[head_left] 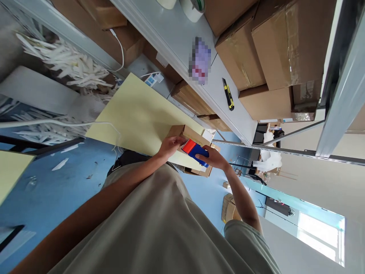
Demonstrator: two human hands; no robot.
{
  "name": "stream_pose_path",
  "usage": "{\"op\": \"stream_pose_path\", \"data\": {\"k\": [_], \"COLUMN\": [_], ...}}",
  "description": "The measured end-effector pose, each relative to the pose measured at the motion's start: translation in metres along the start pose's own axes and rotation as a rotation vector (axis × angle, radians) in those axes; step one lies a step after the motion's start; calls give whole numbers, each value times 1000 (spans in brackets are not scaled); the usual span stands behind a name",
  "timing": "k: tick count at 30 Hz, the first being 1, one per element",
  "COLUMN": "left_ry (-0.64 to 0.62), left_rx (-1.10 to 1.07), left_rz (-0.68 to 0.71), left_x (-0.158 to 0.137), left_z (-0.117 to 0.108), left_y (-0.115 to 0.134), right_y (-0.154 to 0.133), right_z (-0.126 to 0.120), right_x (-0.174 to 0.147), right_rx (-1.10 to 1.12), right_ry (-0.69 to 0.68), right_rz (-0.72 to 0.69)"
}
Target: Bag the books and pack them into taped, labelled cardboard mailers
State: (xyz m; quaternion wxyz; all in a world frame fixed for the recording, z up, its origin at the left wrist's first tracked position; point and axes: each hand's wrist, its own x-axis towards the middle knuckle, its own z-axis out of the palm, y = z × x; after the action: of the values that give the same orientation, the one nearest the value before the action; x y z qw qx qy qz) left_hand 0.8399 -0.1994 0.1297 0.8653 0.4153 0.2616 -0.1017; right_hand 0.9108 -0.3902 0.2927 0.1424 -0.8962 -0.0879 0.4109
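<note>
A small blue box with a red end (196, 151) is in my right hand (215, 157), whose thumb and fingers are closed around its blue part. My left hand (170, 146) is beside the red end, its fingers curled together. Whether the left fingertips pinch anything is too small to tell. Just beyond both hands stands a brown cardboard box (195, 134) on the pale yellow tabletop (137, 110). Its inside is mostly hidden from me.
Along the far side runs a grey shelf (168, 34) with a yellow-and-black utility knife (228, 95), tape rolls (194, 8) and large cartons (291, 45). A white power strip (151, 80) lies behind the table. A white cable (57, 122) crosses at left. Another carton (229, 208) sits on the blue floor.
</note>
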Motion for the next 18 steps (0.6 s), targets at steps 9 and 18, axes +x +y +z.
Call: {"op": "stream_pose_path", "data": {"k": [9,18], "left_ry": [296,312], "left_rx": [-10,8], "left_rz": [-48,-85], "left_x": [45,68], "left_z": [-41,-40], "left_y": [-9,-38], "right_y": [-14,-67], "right_z": [-83,-70], "right_x": [-35,-13], "right_rx": [-19,-34], "right_ry": [-174,-144], "right_rz": [222,158]}}
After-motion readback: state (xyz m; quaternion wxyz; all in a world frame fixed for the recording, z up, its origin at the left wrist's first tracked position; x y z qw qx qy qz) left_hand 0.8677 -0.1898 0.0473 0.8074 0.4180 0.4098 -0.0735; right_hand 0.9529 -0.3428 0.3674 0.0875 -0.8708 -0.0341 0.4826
